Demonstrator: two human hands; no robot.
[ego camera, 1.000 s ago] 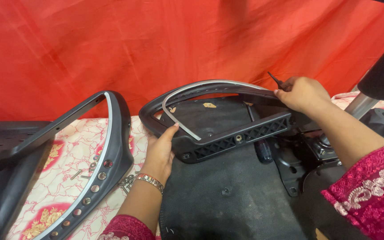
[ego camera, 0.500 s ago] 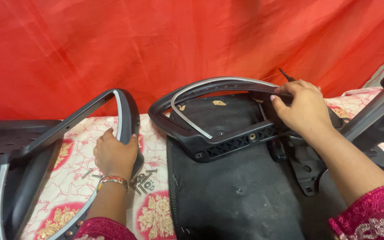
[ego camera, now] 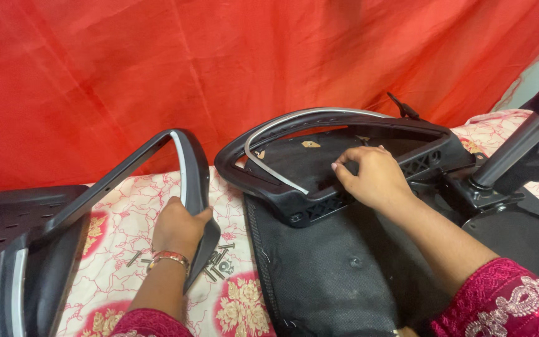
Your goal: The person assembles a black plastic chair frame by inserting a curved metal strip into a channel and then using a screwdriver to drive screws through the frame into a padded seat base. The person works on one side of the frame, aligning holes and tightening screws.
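near left, the left hand [ego camera: 179, 226] curls round the lower end of a curved black plastic armrest [ego camera: 189, 187] beside loose metal screws [ego camera: 218, 261] on floral cloth [ego camera: 120, 231], while farther right the right hand [ego camera: 372, 178] pinches the ribbed black plastic frame [ego camera: 319, 203], its long axis running left to right.

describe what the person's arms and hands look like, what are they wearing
Both hands are bare, without gloves. The left hand has a bangle in gold and red at the wrist. Both arms wear deep pink sleeves; the right sleeve carries pale embroidered swirls. The left sleeve only just shows at the picture's bottom edge. The right hand shows no jewellery.
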